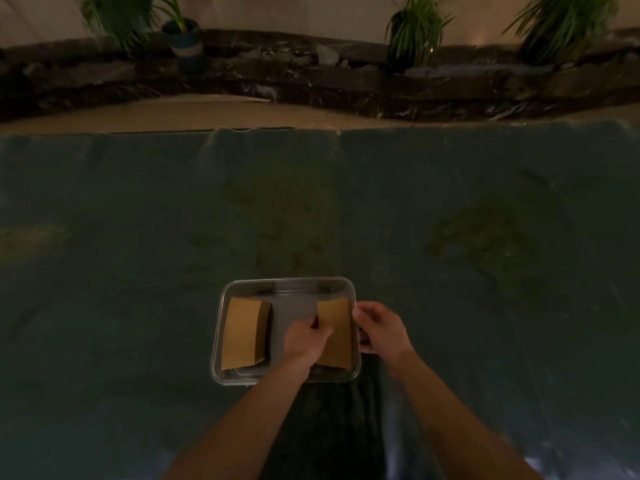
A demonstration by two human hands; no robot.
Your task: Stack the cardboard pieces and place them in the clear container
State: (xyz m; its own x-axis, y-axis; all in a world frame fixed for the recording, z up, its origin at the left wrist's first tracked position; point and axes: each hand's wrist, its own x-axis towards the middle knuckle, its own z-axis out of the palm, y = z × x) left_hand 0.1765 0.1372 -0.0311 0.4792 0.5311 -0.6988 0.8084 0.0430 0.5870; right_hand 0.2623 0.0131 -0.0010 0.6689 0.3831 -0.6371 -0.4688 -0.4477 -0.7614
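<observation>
While 1 cardboard stack point(244, 332) lies at the clear container's point(287, 281) left side, the left hand point(306, 341) pinches a second stack point(334, 332); the right hand point(381, 327), fingers curled, grips the container's right rim.

Two bare forearms, no sleeves visible, left hand point(306, 339) and right hand point(381, 327) without rings, watch or gloves

no text, label, brand, number or sign could be read anywhere in the dim view (the cardboard pieces point(244, 332) in the clear container point(287, 284) showed plain brown faces, with no print on them).
</observation>
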